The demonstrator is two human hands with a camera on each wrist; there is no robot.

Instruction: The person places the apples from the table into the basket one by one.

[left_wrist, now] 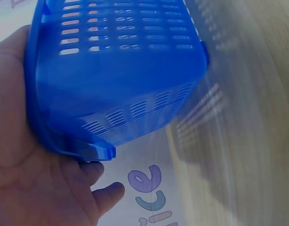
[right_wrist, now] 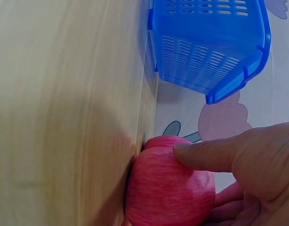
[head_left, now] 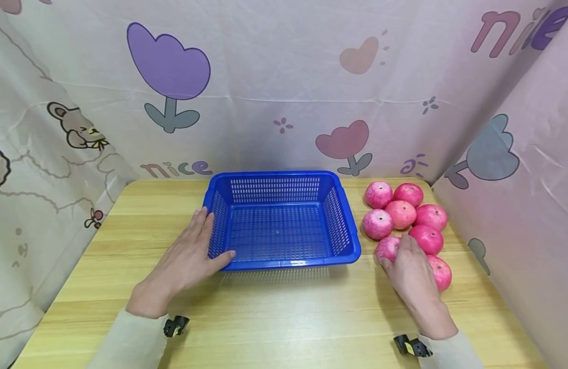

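Note:
A blue plastic basket (head_left: 277,265) with slotted walls stands on the table, and nothing lies inside it. My left hand (head_left: 187,259) rests on its front left corner, fingers stretched along the left rim and thumb over the front rim. In the left wrist view the basket's rim (left_wrist: 34,94) lies against the palm. At the right, my right hand (head_left: 410,269) holds a pink-red apple (head_left: 387,248), at the near side of a group of similar apples (head_left: 401,214). The right wrist view shows the thumb on the held apple (right_wrist: 170,188), fingers partly hidden behind it.
The light wooden table (head_left: 284,318) carries the basket and apples. A printed curtain (head_left: 265,77) hangs behind it and along both sides. One loose apple (head_left: 440,273) lies just right of my right hand.

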